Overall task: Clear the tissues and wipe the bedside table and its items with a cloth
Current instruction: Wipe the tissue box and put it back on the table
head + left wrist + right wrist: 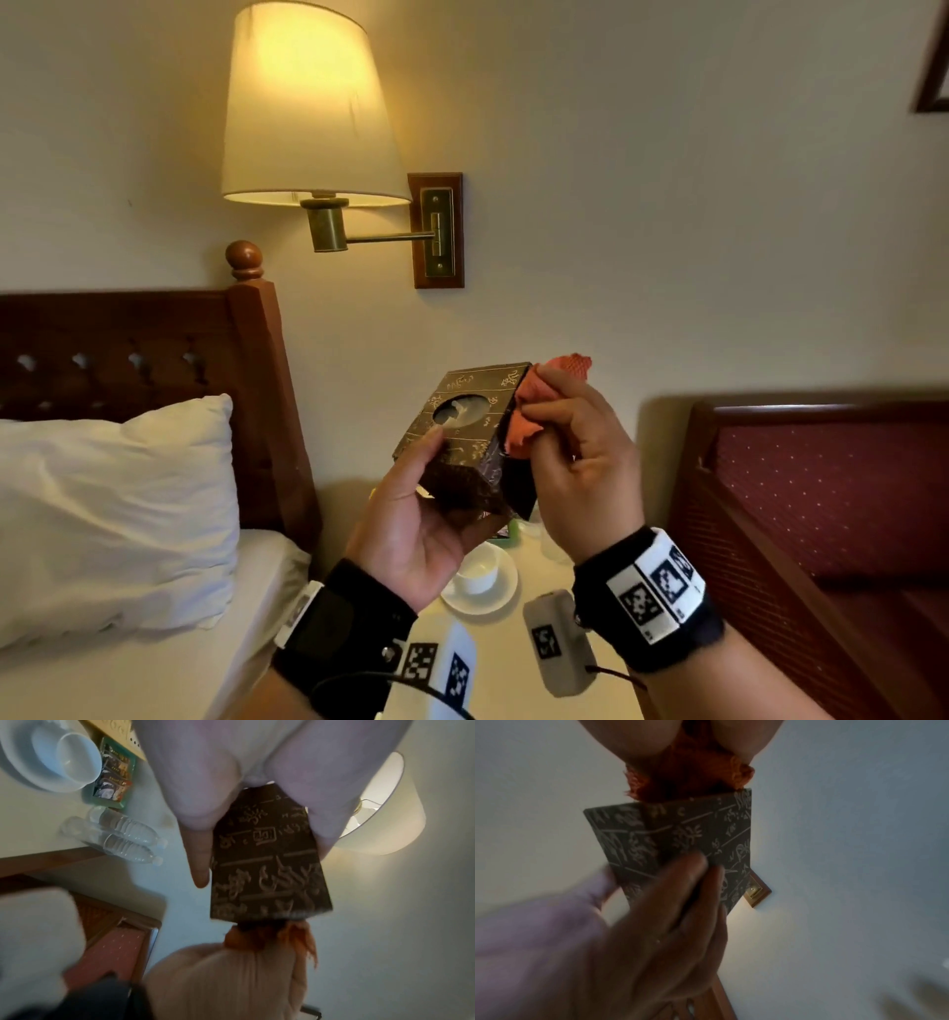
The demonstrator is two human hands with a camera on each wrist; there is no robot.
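Observation:
A dark brown tissue box (470,431) with gold script and a round top opening is held tilted in the air above the bedside table (508,663). My left hand (416,519) grips it from below, thumb by the opening. My right hand (575,452) clutches a bunched orange cloth (534,406) and presses it against the box's right side. In the left wrist view the box (270,862) sits between the fingers (197,850), with the cloth (272,939) beyond it. In the right wrist view the cloth (687,774) meets the box (680,841).
On the white table below stand a cup on a saucer (480,575), a green sachet tray (113,774) and two lying water bottles (123,835). A lit wall lamp (308,108) hangs above, a bed with pillow (113,514) at left, a red upholstered headboard (821,514) at right.

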